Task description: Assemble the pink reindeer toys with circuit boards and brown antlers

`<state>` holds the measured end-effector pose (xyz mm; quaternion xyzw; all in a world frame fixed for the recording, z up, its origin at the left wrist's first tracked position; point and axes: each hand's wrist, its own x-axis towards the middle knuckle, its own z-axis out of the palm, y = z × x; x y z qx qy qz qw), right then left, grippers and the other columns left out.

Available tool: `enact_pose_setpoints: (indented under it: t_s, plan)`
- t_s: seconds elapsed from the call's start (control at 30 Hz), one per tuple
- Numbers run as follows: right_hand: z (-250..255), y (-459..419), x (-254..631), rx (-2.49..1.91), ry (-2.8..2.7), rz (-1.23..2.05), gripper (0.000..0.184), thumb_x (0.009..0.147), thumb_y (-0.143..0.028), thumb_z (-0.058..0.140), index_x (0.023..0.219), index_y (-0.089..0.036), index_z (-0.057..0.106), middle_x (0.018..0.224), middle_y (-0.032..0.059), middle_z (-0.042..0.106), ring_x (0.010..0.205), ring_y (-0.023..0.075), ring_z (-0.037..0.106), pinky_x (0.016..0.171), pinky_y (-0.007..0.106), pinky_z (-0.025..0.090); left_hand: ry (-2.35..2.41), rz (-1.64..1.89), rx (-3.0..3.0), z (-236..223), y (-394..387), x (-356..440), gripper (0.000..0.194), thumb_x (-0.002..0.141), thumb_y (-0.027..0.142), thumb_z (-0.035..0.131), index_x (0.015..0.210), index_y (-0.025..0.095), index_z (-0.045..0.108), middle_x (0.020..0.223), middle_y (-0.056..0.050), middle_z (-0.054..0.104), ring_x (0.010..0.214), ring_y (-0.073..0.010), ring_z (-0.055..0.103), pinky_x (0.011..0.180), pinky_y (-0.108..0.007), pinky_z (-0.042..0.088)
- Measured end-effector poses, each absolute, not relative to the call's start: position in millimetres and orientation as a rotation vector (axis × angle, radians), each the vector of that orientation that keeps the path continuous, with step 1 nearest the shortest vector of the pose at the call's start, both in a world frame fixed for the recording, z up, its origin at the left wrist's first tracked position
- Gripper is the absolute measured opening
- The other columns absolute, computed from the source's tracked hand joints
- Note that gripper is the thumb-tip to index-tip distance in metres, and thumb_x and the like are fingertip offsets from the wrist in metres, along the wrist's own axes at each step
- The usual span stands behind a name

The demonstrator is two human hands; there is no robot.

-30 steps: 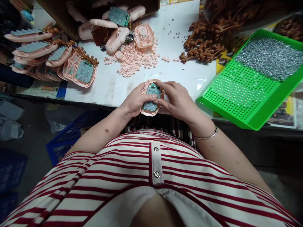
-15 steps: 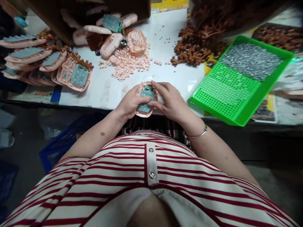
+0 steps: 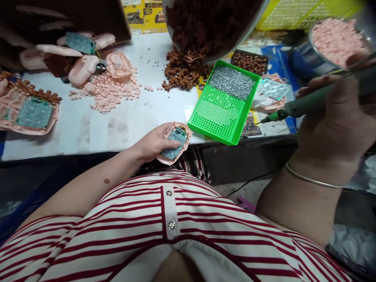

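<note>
My left hand (image 3: 155,143) is closed round a pink plastic shell with a circuit board (image 3: 173,145) in it, the thumb lying across the board. The shell is held near the table's front edge, and thin yellow wires show at its top. At the far right my right hand (image 3: 337,113) grips an electric screwdriver (image 3: 308,100), raised, with its thin bit pointing left. Between the hands stands a green perforated tray (image 3: 216,117) with many small silver screws (image 3: 233,83) heaped at its far end.
Pink shells with boards (image 3: 35,111) lie at the left, near a heap of small pink parts (image 3: 114,92). Brown branching pieces (image 3: 182,70) spill from a large container behind. A bowl of pink pieces (image 3: 337,41) stands far right; a dark box (image 3: 88,19) is at back left.
My right hand has left the shell, moved far right and taken hold of the electric screwdriver. My left hand still holds the shell. The view has swung to the right.
</note>
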<state>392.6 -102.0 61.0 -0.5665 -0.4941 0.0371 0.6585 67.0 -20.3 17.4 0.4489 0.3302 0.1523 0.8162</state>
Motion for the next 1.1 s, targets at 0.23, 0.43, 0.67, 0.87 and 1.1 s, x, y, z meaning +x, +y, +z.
enact_pose_setpoints:
  t_s: [0.23, 0.43, 0.67, 0.87, 1.1]
  plan:
    - [67, -83, 349, -0.947, -0.968, 0.177, 0.019, 0.074, -0.032, 0.07, 0.09, -0.033, 0.079, 0.057, -0.0049, 0.046, 0.045, 0.0131, 0.045, 0.046, 0.033, 0.035, 0.796, 0.346, 0.981, 17, -21, 75, 0.054, 0.067, 0.022, 0.084, 0.116, 0.013, 0.063, 0.091, -0.007, 0.073, 0.074, -0.0168, 0.067, 0.067, -0.027, 0.054]
    - [59, -80, 327, -0.983, -1.019, 0.145, 0.008, 0.076, -0.035, 0.065, 0.08, -0.029, 0.061, 0.052, -0.007, 0.034, 0.039, 0.0156, 0.038, 0.042, 0.033, 0.034, 0.812, 0.359, 0.988, 17, -22, 74, 0.051, 0.069, 0.025, 0.085, 0.116, 0.015, 0.066, 0.092, -0.007, 0.074, 0.076, -0.0188, 0.068, 0.066, -0.029, 0.055]
    - [26, -76, 320, -1.235, -1.206, -0.078, 0.031, 0.094, -0.058, 0.036, 0.107, -0.03, 0.043, 0.079, 0.0002, 0.046, 0.049, 0.0169, 0.048, 0.051, 0.039, 0.045, 0.799, 0.349, 0.973, 17, -20, 76, 0.051, 0.07, 0.025, 0.086, 0.116, 0.015, 0.067, 0.092, -0.007, 0.074, 0.075, -0.018, 0.067, 0.065, -0.028, 0.055]
    - [7, -73, 331, -1.445, -1.211, 0.001, 0.054, 0.094, -0.066, 0.029, 0.136, -0.033, 0.036, 0.112, 0.014, 0.057, 0.061, 0.0239, 0.058, 0.057, 0.05, 0.05, 0.812, 0.354, 0.968, 19, -21, 76, 0.05, 0.07, 0.025, 0.086, 0.115, 0.015, 0.066, 0.092, -0.008, 0.073, 0.077, -0.0186, 0.067, 0.066, -0.028, 0.055]
    - [9, -72, 336, -1.643, -1.414, 0.15, 0.077, 0.094, -0.069, 0.019, 0.164, -0.037, 0.011, 0.132, 0.0207, 0.057, 0.07, 0.033, 0.062, 0.067, 0.062, 0.05, 0.813, 0.341, 0.975, 19, -19, 77, 0.051, 0.07, 0.027, 0.085, 0.115, 0.015, 0.065, 0.092, -0.008, 0.073, 0.077, -0.0186, 0.067, 0.065, -0.028, 0.054]
